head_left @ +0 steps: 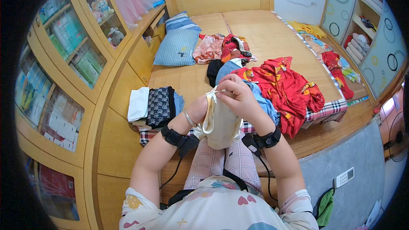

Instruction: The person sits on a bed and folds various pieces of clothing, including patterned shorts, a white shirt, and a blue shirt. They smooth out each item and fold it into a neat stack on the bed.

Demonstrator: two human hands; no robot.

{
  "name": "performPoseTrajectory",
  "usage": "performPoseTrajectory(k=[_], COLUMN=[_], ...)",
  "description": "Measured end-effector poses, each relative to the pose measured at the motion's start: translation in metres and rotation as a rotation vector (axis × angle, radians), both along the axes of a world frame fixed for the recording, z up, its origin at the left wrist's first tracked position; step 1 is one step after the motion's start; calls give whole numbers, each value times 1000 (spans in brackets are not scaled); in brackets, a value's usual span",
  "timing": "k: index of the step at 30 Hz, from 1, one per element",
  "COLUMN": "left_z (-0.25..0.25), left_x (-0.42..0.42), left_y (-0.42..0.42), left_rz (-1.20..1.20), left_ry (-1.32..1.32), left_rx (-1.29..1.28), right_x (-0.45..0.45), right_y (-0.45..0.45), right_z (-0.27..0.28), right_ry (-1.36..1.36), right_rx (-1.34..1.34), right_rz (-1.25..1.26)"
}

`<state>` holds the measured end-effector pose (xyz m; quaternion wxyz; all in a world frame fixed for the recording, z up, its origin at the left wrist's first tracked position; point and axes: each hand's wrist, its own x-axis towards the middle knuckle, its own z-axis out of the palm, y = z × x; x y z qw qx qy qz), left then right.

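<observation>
A cream cloth garment (222, 127) hangs in front of my knees, its top edge bunched between my hands. My right hand (238, 94) pinches that edge between thumb and fingers. On the other side, my left hand (198, 109) holds the garment near its opening, its fingertips hidden by the cloth. Just beyond my hands, a red patterned garment (278, 84) lies spread over the bed's near edge. Light-blue clothing (263, 100) shows partly under it. To the left sits a folded stack with a black patterned garment (160, 107) and a white folded cloth (138, 104).
On the bed mat (255, 35) lie a blue striped pillow (175, 47) and a pink garment (209, 47). Glass-door cabinets (105, 108) line the left. At right, a remote control (344, 177) rests on a grey surface (319, 169), near a fan (397, 137).
</observation>
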<state>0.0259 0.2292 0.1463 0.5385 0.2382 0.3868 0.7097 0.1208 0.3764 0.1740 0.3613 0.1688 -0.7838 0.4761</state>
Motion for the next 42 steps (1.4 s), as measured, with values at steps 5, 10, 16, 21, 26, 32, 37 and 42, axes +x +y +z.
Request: performPoseTrajectory(k=[5,10,16,21,26,32,37,42], left_z=[0,1,23,12,31,52,67,77], left_x=[-1,5,6,5,-21,-53,-64,-56], left_y=[-9,-10,-19,-13,-15,-28,-36,-33], left_rz=[6,42,61,234,424,441,431,421], left_ry=[174,230,14,582,438,583,665,713], left_rx=[-121,-174,-138,-279,-258,-225,-225,-282], right_x=[7,2,-1,-6,-13,-20,-12,-10], right_y=[-2,1,2,-5,0,-7,-2,-7], right_z=[5,-3,-7,-15,-36,-47,-38,-27], right_ry=[-283,-258,-265,-212,-356,-187,-237,185], right_rx=[-62,-72,-116,-163,15,-96,-342,-57], right_rz=[69,55,-140,-98,-116,-269,-285,-372])
